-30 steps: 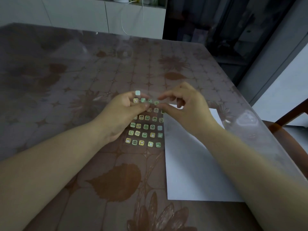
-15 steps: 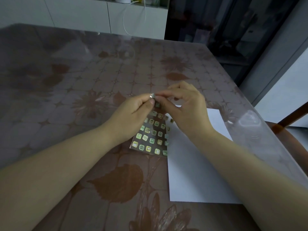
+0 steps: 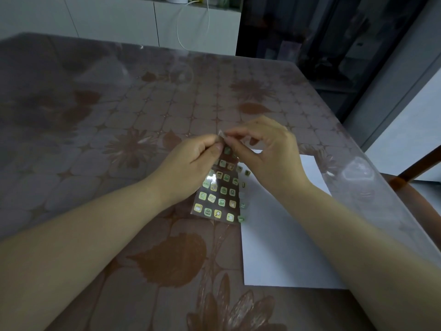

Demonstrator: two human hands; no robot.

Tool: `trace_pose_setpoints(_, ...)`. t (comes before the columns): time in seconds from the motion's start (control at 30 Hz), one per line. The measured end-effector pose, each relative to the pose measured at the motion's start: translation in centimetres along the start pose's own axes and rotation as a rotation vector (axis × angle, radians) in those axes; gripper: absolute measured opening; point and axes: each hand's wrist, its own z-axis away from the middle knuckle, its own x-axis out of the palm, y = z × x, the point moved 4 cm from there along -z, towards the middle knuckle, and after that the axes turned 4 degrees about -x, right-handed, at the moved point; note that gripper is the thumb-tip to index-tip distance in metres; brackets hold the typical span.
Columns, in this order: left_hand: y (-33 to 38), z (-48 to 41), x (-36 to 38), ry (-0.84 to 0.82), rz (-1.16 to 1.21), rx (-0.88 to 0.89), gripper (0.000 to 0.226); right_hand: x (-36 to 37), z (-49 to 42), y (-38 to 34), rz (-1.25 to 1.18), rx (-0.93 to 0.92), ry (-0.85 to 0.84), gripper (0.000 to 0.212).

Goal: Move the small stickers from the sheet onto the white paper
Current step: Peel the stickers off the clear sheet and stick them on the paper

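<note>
Fingers of left hand pinching sticker sheet top, right hand fingers pinching same corner

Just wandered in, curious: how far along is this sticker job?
Hardly started: the white paper sheet looks mostly bare. The left hand and right hand pinch the top edge of the clear plastic sticker sheet. Many small green and yellow square stickers remain on it.

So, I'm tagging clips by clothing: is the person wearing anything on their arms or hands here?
No. The left forearm and right forearm are bare to the frame's edge, no sleeve showing. The left hand and right hand are ungloved, and no watch, bracelet or ring is visible.
</note>
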Motion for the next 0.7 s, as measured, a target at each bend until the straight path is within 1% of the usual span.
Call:
trace_pose_setpoints(0.13,-0.05,0.0,0.13,-0.011,0.014,-0.024,0.034,-0.04,0.05,0.06,-0.024,-0.011,0.005,0.014)
trace_pose_setpoints(0.3,0.03,-0.05,0.06,-0.002,0.052,-0.02,0.023,-0.07,-0.03,-0.2,-0.002,-0.015,0.011,0.014)
trace_pose_setpoints(0.43,0.17,-0.01,-0.05,0.007,0.079,-0.06,0.025,-0.38,-0.09,0.11,-0.019,0.031,0.039,0.015)
trace_pose_setpoints(0.57,-0.04,0.01,-0.08,-0.003,0.085,-0.054,0.026,-0.26,0.01,0.17,-0.027,0.023,0.019,0.009)
trace_pose_setpoints(0.63,0.04,0.02,-0.07,-0.012,0.068,-0.035,0.028,-0.24,0.07,0.06,-0.027,0.029,0.028,0.012)
trace_pose_setpoints(0.7,0.0,0.03,-0.05,-0.014,0.036,-0.015,0.024,-0.16,0.11,-0.04,-0.05,0.049,0.025,0.015)
